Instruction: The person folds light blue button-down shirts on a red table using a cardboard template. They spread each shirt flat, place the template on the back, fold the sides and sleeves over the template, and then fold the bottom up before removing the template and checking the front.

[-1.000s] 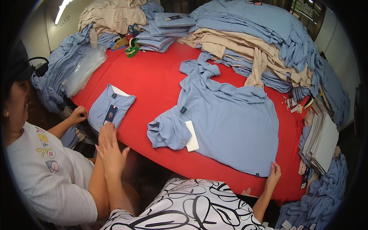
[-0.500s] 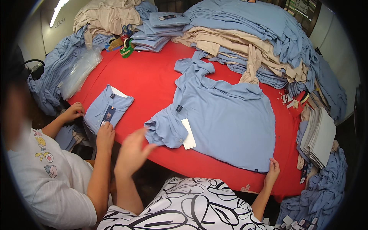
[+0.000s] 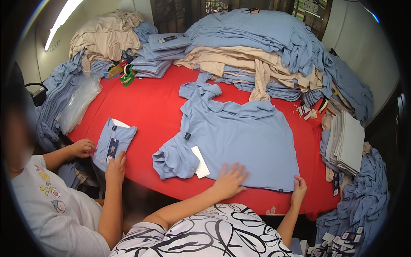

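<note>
A light blue shirt (image 3: 244, 141) lies spread on the red table, its hem toward me and to the right. My left hand (image 3: 230, 180) rests flat on the fabric near the hem, fingers spread. At the hem's right corner my right hand (image 3: 299, 188) pinches the edge of the shirt between thumb and fingers. One sleeve is bunched on the left, beside a white card strip (image 3: 200, 162) that lies partly against the shirt. A small dark label (image 3: 187, 136) shows above the card.
On my left a co-worker's hands (image 3: 114, 169) hold a folded blue shirt (image 3: 112, 141) with a dark tag. Blue and beige garment piles (image 3: 257, 38) line the far side. Packed shirts (image 3: 154, 55) and tape dispensers (image 3: 127, 76) stand far left; grey-white sheets (image 3: 346, 143) are stacked right.
My left hand has come down from the air on the left and moved right onto the shirt near the hem. My right hand stays at the corner. The view has shifted slightly.
</note>
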The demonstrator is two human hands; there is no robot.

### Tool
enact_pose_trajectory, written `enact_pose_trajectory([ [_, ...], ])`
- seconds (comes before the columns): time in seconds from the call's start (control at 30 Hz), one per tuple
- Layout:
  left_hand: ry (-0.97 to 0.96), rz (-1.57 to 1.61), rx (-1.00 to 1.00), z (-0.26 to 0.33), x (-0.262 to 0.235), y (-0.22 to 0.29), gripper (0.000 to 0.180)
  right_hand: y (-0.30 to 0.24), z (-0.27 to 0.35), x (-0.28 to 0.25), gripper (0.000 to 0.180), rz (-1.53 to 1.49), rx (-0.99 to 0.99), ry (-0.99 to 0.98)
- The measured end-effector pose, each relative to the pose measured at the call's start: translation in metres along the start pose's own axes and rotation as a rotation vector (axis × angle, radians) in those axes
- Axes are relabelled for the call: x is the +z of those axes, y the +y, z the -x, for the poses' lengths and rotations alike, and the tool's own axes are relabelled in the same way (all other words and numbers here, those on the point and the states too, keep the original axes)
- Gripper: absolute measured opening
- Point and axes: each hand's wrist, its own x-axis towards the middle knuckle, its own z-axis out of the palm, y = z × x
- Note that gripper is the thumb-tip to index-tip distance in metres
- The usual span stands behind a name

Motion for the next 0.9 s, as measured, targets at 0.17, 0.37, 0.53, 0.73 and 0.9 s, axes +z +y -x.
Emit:
enact_pose_trajectory([
  [0.17,0.091,-0.123,-0.286,0.043,-0.004,-0.041,0.071,-0.024,0.005,0.000,0.023,0.287,0.179,0.094],
  [0.37,0.069,-0.131,-0.298,0.069,-0.020,-0.062,0.070,-0.216,0.043,0.050,0.045,-0.096,-0.450,-0.471],
  [0.53,0.122,-0.126,-0.283,0.068,-0.012,-0.064,0.069,-0.358,0.104,0.081,0.050,-1.458,-0.212,-1.561],
  [0.73,0.140,-0.116,-0.300,0.072,-0.015,-0.061,0.065,-0.368,0.112,0.080,0.044,-1.483,-0.290,-1.734],
  [0.9,0.215,0.172,-0.345,0.082,-0.030,-0.082,0.049,-0.323,0.080,0.084,0.024,-1.171,-0.477,-0.944],
])
